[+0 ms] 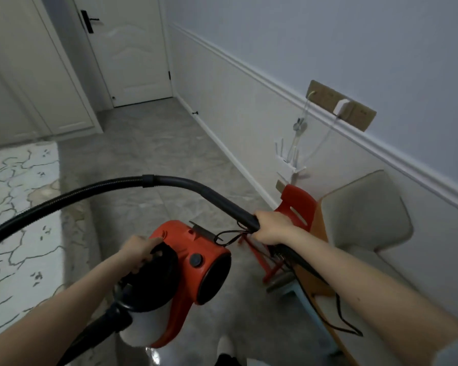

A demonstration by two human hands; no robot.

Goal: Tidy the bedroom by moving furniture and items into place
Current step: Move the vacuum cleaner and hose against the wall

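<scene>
grey floor (148, 143); hands grip vacuum (193, 257), hose (222, 202).

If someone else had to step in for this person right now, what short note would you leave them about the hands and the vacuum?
Left hand: grips the black handle on top of the red vacuum cleaner, carrying it off the floor, it seems.
Right hand: grips the rigid end of the black hose, which loops off to the left and back to the vacuum's front.
Nearby: a red chair and a cream chair stand by the right wall; a thin black cord trails below the right arm.
Done: vacuum picked up.
Left: set it down in its place; where that is does not show.
</scene>
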